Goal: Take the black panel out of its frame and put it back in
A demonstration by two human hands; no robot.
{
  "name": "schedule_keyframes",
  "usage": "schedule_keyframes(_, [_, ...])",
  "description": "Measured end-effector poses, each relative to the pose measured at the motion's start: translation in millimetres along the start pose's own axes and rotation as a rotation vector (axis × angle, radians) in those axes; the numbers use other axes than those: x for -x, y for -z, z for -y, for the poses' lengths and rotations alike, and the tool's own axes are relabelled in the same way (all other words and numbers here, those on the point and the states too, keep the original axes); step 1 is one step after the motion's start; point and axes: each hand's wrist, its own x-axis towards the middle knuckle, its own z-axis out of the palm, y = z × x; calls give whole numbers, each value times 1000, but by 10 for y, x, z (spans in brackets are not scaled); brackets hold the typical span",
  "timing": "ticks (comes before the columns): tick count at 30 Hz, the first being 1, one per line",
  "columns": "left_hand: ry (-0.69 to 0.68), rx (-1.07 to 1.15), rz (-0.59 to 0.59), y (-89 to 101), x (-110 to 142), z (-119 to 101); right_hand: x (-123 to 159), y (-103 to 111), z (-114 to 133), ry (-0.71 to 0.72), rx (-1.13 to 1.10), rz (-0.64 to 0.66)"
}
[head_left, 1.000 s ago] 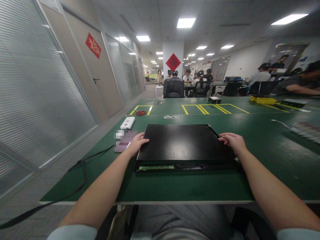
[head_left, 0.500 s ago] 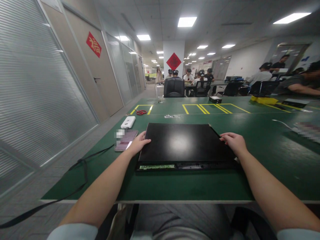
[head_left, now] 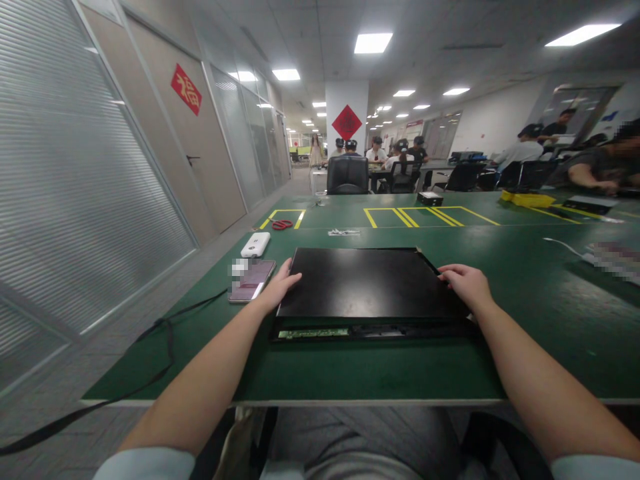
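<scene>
Left hand (head_left: 281,288) clasps smooth black rectangular panel (head_left: 367,283) | right hand (head_left: 465,285) narrow at edge, hold unclear | glossy green bench (head_left: 370,373)

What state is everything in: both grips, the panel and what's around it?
Black frame: near strip uncovered.
Green circuit strip: exposed.
Black panel: over the frame; resting or raised, unclear.
Left grip: on the panel's left edge, thumb on top.
Right grip: at the right edge; exact hold unclear.
Phone: lying flat.
White device: lying flat.
Scissors: lying flat, blades unclear.
Door: shut.
Ceiling lights: lit.
</scene>
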Motion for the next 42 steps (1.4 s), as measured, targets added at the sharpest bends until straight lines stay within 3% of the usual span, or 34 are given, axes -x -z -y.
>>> schedule_keyframes(11, [-43,19,-86,-58,33,-66,-21,-18,-13,131,262,-23])
schedule_keyframes(23, [-69,-17,-131,-72,-27,-3,-44,-24,-51,176,342,-10])
schedule_keyframes(36, [-76,-41,-138,-39,-14,-6,-59,-12,-52,140,274,-10])
schedule_keyframes(42, [-5,-46,-179,-54,-33,4,-69,-4,-62,105,214,17])
